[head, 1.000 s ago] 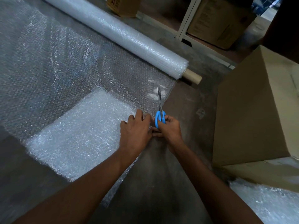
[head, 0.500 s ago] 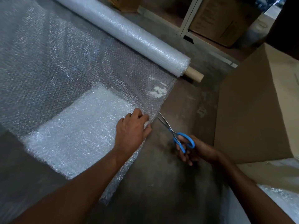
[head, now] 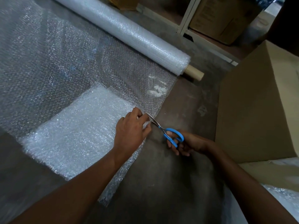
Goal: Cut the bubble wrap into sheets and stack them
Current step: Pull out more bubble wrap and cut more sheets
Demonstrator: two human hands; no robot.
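Note:
Clear bubble wrap [head: 68, 65] lies unrolled across the grey floor from a long roll [head: 129, 33] with a cardboard core [head: 194, 73]. Under the wrap's near part a whiter stack of cut sheets [head: 77, 133] shows through. My left hand [head: 131, 131] pinches the wrap's right edge. My right hand [head: 189, 143] holds blue-handled scissors [head: 171, 135], whose blades point up-left and meet that edge right beside my left fingers.
A large cardboard box [head: 258, 110] stands close on the right. White shelving [head: 186, 18] with more boxes [head: 223, 18] runs along the back. More bubble wrap [head: 284, 199] lies at the lower right. Bare concrete floor [head: 169, 183] lies between my arms.
My right hand swung out to the right with the scissors, then brought the blades back up-left into the wrap's edge. My left hand stayed on that edge.

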